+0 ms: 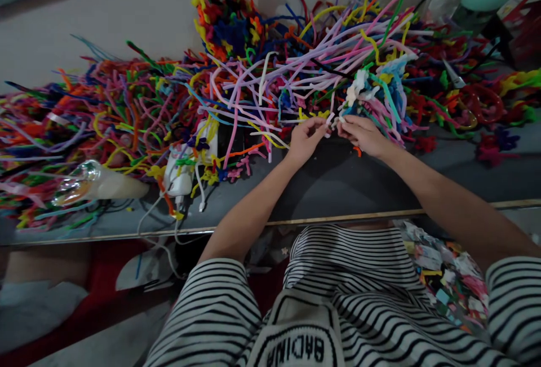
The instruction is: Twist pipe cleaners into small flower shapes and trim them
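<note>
"What were your hands doing?"

"My left hand (307,138) was pinched closed on a short pale pink fuzzy piece (329,118), at the front of a multicoloured heap (122,107) on a dark table (372,186)."

"And the right?"

"My right hand (363,135) was just beside it, thumb and fingertips drawn together; I couldn't tell exactly what they gripped."

"What lay around them?"

"Long lilac and pink fuzzy stems (296,68) fanned across the heap beyond my hands. A blue, white and pink clump (391,85) sat just behind my right hand. Leftward was a white power adapter (173,178); rightward, scissors (455,78) rested among red stems."
</note>
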`<state>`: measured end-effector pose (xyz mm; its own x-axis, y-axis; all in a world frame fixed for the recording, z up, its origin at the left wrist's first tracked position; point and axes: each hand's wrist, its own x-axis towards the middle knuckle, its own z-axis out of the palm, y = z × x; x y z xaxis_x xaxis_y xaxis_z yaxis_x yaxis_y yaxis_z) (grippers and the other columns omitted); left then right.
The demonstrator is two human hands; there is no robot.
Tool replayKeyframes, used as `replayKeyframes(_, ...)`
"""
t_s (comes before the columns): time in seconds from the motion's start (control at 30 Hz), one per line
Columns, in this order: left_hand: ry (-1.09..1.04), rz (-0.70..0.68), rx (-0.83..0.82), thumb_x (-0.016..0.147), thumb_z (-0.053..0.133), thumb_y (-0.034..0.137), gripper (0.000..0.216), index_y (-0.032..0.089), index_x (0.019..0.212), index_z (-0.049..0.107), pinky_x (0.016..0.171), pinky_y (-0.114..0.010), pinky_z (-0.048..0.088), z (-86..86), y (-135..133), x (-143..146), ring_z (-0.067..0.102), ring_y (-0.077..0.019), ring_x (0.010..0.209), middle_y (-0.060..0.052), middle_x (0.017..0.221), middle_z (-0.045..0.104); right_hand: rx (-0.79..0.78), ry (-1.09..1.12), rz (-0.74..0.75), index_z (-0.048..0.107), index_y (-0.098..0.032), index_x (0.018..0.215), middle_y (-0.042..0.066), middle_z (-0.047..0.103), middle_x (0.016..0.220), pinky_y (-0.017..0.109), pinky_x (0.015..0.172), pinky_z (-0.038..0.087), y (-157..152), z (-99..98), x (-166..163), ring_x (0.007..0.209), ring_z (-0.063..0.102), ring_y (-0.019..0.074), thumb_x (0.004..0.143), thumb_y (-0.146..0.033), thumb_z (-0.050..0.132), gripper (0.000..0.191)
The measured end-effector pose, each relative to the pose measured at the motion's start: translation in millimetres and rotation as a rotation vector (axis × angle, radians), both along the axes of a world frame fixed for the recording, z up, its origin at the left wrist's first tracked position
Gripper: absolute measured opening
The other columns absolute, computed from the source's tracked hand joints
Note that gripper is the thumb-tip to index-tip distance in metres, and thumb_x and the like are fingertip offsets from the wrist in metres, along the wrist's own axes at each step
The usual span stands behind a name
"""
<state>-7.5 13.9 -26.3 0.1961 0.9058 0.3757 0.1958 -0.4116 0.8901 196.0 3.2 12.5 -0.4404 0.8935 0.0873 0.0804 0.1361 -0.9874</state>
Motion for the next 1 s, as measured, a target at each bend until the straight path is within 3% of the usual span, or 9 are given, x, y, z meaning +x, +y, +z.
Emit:
replayKeyframes(0.17, -0.046, 0.031, -0.035, 0.095, 0.070, 0.044, 0.029, 0.019, 0.108, 0.070, 0.083, -0.030, 0.062, -0.6, -1.4, 2.2, 0.075, -0.0147, 0.079, -0.004, 0.089, 0.079, 0.275, -0.183, -0.077, 0.066, -0.020, 0.086, 0.004, 0.057, 0.075, 0.029, 0.060, 0.037, 1.2, 0.9, 3.1, 0.068, 0.051, 0.0151, 0.099, -0.074, 0.041, 0.061)
replayKeyframes(0.3, 0.004, 0.129, 0.001, 0.092, 0.072, 0.032, 0.014, 0.019, 0.098, 0.071, 0.084, -0.029, 0.062, -0.4, -2.1, 4.2, 0.076, -0.0147, 0.081, -0.003, 0.090, 0.078, 0.403, -0.397, -0.115, 0.073, -0.018, 0.085, 0.005, 0.068, 0.076, 0.030, 0.065, 0.039, 3.7, 0.5, 5.4, 0.067, 0.056, 0.0157, 0.101, -0.063, 0.047, 0.054)
replayKeyframes(0.43, 0.104, 0.217, 0.125, 0.088, 0.074, 0.024, 0.008, 0.020, 0.094, 0.075, 0.088, -0.031, 0.061, -1.6, -2.0, 3.8, 0.075, -0.0159, 0.089, -0.005, 0.096, 0.079, 0.421, -0.438, -0.182, 0.079, -0.020, 0.081, 0.004, 0.073, 0.074, 0.030, 0.067, 0.043, 2.4, -3.5, 3.6, 0.068, 0.063, 0.0171, 0.099, -0.050, 0.058, 0.041)
replayKeyframes(0.6, 0.263, 0.205, 0.213, 0.089, 0.072, 0.022, 0.008, 0.022, 0.095, 0.077, 0.089, -0.031, 0.059, 6.3, -9.3, 4.0, 0.072, -0.0162, 0.092, -0.004, 0.096, 0.079, 0.406, -0.402, -0.246, 0.084, -0.021, 0.085, 0.004, 0.078, 0.079, 0.031, 0.069, 0.047, -2.0, -6.3, 0.7, 0.072, 0.070, 0.0198, 0.094, -0.037, 0.065, 0.026)
replayKeyframes(0.77, 0.360, 0.189, 0.252, 0.093, 0.071, 0.026, 0.007, 0.022, 0.094, 0.077, 0.092, -0.034, 0.056, 10.3, -11.1, 2.9, 0.070, -0.0178, 0.096, -0.004, 0.093, 0.077, 0.402, -0.403, -0.266, 0.083, -0.022, 0.079, 0.001, 0.077, 0.074, 0.030, 0.070, 0.048, -2.8, -7.2, -0.8, 0.070, 0.069, 0.0184, 0.091, -0.038, 0.068, 0.026)
replayKeyframes(1.0, 0.437, 0.178, 0.312, 0.098, 0.059, 0.018, 0.012, 0.021, 0.091, 0.069, 0.092, -0.033, 0.053, 11.6, -7.4, -0.2, 0.065, -0.0184, 0.099, -0.005, 0.094, 0.071, 0.352, -0.313, -0.215, 0.082, -0.019, 0.080, 0.007, 0.078, 0.080, 0.031, 0.068, 0.051, -0.3, -5.2, -1.0, 0.073, 0.069, 0.0197, 0.090, -0.045, 0.066, 0.032)
